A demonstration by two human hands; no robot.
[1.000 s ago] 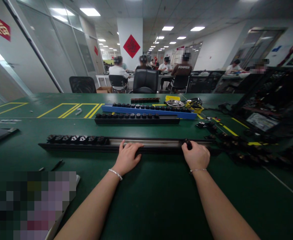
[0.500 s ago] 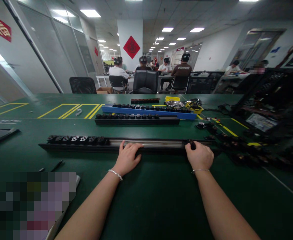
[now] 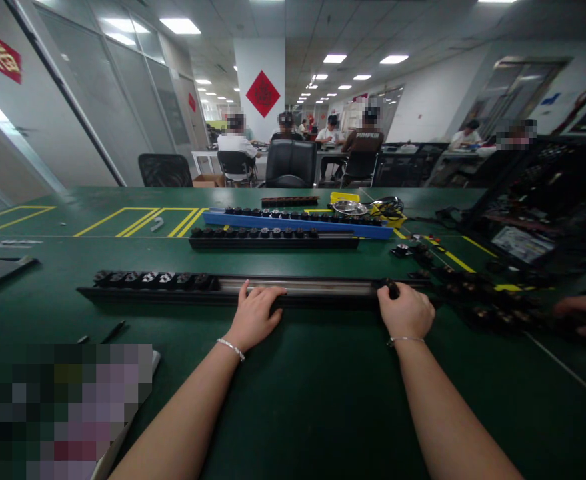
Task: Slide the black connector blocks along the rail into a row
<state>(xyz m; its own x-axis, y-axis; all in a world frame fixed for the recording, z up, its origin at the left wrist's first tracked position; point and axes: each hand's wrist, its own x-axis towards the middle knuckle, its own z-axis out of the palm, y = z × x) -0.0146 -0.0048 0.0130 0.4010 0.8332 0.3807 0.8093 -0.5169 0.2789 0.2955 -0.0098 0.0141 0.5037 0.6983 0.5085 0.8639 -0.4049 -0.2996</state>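
Note:
A long black rail (image 3: pixel 303 303) with a pale metal channel lies across the table in front of me. Several small black parts (image 3: pixel 157 280) with shiny tops sit in a row along its left portion. My left hand (image 3: pixel 257 313) rests on the middle of the rail, fingers apart and reaching over its near edge into the channel. Near the rail's right end, my right hand (image 3: pixel 407 311) is closed around a small black part (image 3: pixel 391 289), pinched between thumb and fingers at the channel. My fingers hide most of that part.
Behind lie another black rail (image 3: pixel 273 244) and a blue rail (image 3: pixel 297 223), both bearing black parts. Several loose black parts (image 3: pixel 503 303) are at the right, where another person's hand (image 3: pixel 585 313) reaches in. A dark open-framed machine (image 3: pixel 537 200) stands farther right.
My right hand has slid slightly to the right along the rail with the small black part. Another person's hand has come in at the right edge. My left hand has not moved.

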